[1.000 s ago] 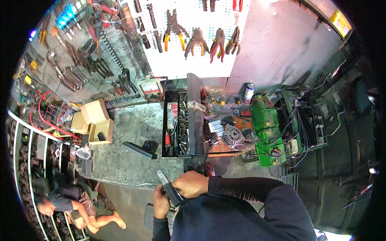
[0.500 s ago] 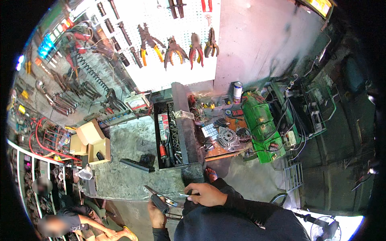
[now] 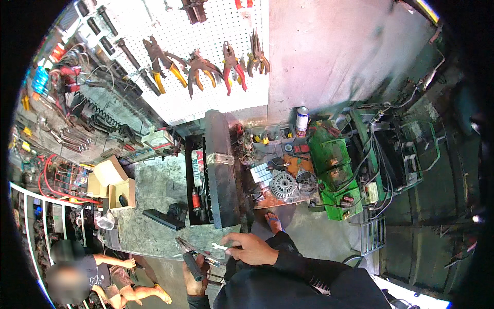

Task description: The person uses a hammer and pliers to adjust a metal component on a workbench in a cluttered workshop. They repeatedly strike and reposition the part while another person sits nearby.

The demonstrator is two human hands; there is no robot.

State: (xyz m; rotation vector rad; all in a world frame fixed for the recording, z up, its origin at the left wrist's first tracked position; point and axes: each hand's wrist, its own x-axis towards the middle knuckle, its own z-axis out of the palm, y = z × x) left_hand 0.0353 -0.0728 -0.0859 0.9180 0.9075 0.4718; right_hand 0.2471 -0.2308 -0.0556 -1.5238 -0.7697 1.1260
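Note:
Over the bench's front edge my left hand (image 3: 194, 280) is closed around a dark tool (image 3: 193, 265). The tool has a thick black grip and a narrow metal end pointing toward the bench; its exact kind is unclear. My right hand (image 3: 253, 250), just to the right, pinches a small shiny wrench (image 3: 219, 246) between thumb and fingers. The wrench's head points left, close to the dark tool, and I cannot tell whether they touch. Beyond my hands, a long black part (image 3: 163, 218) with a bulky end lies on the worn workbench (image 3: 149, 239).
A long black toolbox (image 3: 220, 180) stands on the bench. An open cardboard box (image 3: 122, 193) sits at its left. Rightward are an alternator (image 3: 284, 184), a spray can (image 3: 302, 122) and a green tray (image 3: 334, 165). Pliers (image 3: 203, 72) hang on the pegboard. Another person (image 3: 105, 275) sits lower left.
The view has shifted and turned slightly. The wrench's head in my right hand now shows more plainly, and the dark tool in my left hand is tilted more upright. Both hands keep their hold.

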